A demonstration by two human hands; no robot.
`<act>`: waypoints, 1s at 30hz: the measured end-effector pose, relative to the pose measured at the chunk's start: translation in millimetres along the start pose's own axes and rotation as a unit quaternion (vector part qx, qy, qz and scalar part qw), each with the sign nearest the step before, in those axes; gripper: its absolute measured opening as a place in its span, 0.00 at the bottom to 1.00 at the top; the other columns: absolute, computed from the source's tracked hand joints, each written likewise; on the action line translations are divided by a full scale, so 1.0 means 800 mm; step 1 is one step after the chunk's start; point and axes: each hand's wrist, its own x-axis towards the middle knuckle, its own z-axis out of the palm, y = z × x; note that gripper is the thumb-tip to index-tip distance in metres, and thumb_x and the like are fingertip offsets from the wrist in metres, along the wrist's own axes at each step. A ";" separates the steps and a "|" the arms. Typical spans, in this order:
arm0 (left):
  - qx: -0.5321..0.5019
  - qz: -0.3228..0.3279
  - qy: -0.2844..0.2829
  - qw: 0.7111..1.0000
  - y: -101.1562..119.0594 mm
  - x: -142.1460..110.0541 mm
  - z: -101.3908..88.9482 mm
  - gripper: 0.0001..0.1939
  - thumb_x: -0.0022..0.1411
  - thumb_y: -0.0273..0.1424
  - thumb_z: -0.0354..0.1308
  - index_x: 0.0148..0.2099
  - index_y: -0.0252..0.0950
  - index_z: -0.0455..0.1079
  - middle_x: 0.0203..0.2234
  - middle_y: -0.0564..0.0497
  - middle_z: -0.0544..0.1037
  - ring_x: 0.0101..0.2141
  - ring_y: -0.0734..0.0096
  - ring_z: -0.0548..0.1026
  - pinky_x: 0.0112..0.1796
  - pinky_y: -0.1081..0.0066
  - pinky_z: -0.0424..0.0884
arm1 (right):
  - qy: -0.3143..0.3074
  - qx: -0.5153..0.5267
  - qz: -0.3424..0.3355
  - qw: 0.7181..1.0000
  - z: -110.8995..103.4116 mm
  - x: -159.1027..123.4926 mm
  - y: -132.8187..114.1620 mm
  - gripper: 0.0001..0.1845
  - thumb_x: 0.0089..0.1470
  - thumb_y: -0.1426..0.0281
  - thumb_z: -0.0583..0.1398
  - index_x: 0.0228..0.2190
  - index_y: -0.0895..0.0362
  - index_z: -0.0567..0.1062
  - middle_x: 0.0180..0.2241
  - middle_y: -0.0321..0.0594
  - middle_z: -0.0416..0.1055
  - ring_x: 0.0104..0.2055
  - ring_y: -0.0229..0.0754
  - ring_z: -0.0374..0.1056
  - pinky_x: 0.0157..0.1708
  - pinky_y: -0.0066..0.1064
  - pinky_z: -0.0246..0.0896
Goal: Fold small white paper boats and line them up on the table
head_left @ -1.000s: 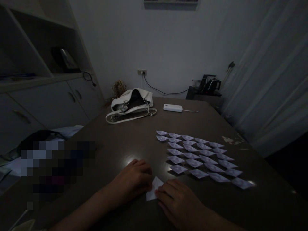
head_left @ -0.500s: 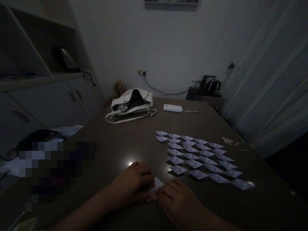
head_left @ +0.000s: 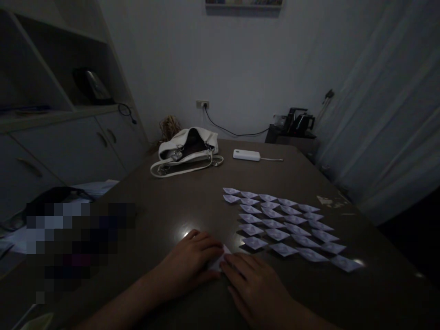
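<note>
Both hands (head_left: 194,261) on ppr (head_left: 216,264)

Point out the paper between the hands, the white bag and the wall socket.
Paper (head_left: 216,264): head view, on its uncovered part.
White bag (head_left: 209,135): head view, upper side, right of its opening.
Wall socket (head_left: 199,104): head view, left part of its plate.

Head cam sat above & behind L hand (head_left: 192,257) and R hand (head_left: 256,285), facing fwd & down over them; both showed close, btm ctr. Wide view ran past them along tabletop (head_left: 185,199) to wall (head_left: 240,64) well beyond, w/ cabinet (head_left: 68,146) to their L, curtain (head_left: 385,119) to their R.
</note>
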 end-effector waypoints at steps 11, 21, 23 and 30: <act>0.024 -0.003 0.011 1.000 -0.007 0.002 0.009 0.09 0.65 0.32 0.51 0.44 0.37 0.71 0.39 0.49 0.76 0.40 0.64 0.71 0.41 0.65 0.63 | 0.023 0.037 0.026 0.999 -0.001 -0.001 0.004 0.20 0.57 0.72 0.53 0.51 0.57 0.67 0.50 0.43 0.69 0.50 0.46 0.65 0.50 0.39 0.60; 0.001 0.003 -0.022 1.000 0.005 -0.001 0.007 0.13 0.62 0.37 0.55 0.47 0.38 0.69 0.39 0.47 0.74 0.40 0.62 0.70 0.41 0.65 0.64 | 0.114 0.014 0.018 0.993 0.014 0.002 0.015 0.10 0.52 0.78 0.57 0.37 0.58 0.74 0.33 0.41 0.75 0.35 0.43 0.70 0.38 0.34 0.65; 0.001 0.003 -0.021 1.000 0.005 0.000 0.007 0.11 0.63 0.35 0.54 0.45 0.37 0.69 0.38 0.48 0.74 0.39 0.63 0.70 0.40 0.66 0.63 | 0.111 0.016 0.020 0.994 0.013 0.003 0.015 0.09 0.53 0.77 0.57 0.36 0.57 0.74 0.32 0.40 0.75 0.34 0.43 0.69 0.37 0.34 0.65; 0.003 0.025 0.017 1.000 0.003 0.001 0.010 0.10 0.66 0.29 0.47 0.41 0.37 0.71 0.33 0.48 0.74 0.36 0.66 0.70 0.38 0.68 0.63 | 0.099 0.015 0.025 0.995 0.012 0.004 0.018 0.07 0.52 0.77 0.59 0.35 0.57 0.74 0.31 0.40 0.74 0.34 0.43 0.70 0.35 0.33 0.65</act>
